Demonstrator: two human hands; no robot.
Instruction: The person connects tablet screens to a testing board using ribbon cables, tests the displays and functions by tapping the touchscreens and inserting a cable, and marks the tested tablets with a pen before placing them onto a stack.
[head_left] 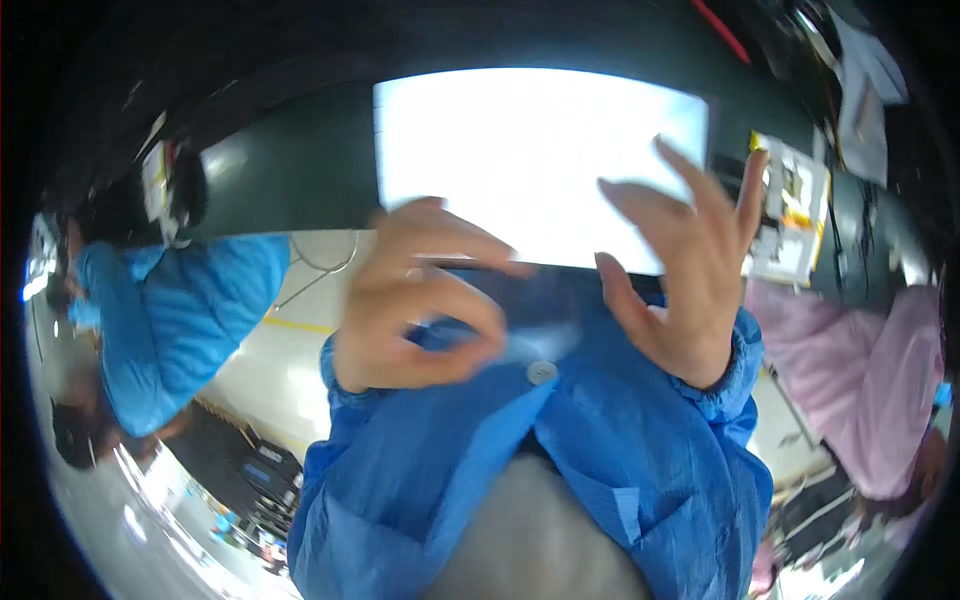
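Note:
My left hand point(420, 295) is a little blurred, its fingers curled toward the thumb in front of my blue jacket. At its fingertips hangs a clear, see-through thin piece point(545, 315), faint and smeared; its kind cannot be made out. To the right, my right hand point(690, 265) has its fingers spread apart and holds nothing. Its fingertips hover over the right part of a glowing white panel point(490, 150). The panel is a bright rectangle on the dark table, and its glare hides any detail on it.
Right of the panel lies a white board with yellow edges point(795, 210). A similar item point(158, 185) stands at the far left. One person in light blue point(195, 320) sits to my left, another in pink point(860, 375) to my right. A red stick-like thing point(722, 30) lies at the back right.

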